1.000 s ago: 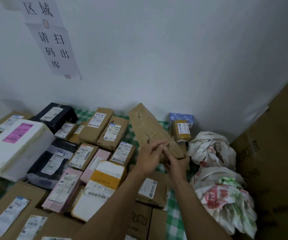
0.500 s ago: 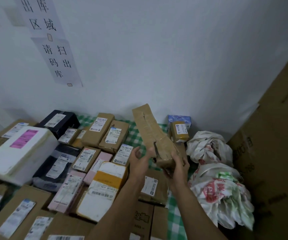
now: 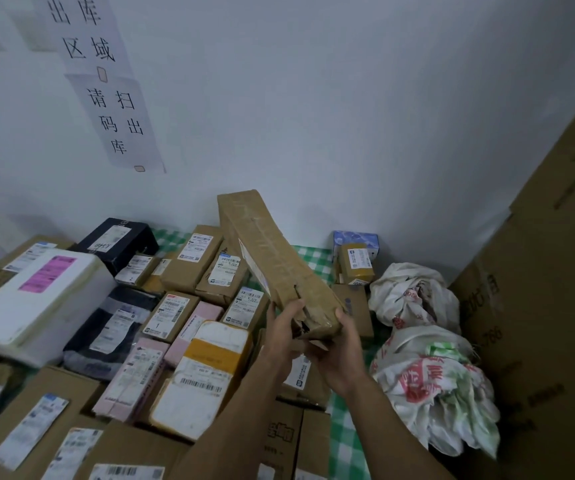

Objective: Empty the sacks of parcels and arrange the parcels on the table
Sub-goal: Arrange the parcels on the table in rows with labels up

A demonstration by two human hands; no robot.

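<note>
L hand (image 3: 284,332), R hand (image 3: 339,355): fingers curled round taped box (image 3: 268,251); sign (image 3: 119,123) "请扫码出库"

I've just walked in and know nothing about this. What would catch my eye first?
A long brown box tilted up in mid-air at centre, its near end gripped by the left hand and right hand. Around it the table, under a green checked cloth, is packed with labelled parcels, a big white foam box at left. Crumpled white sacks lie heaped at right.
</note>
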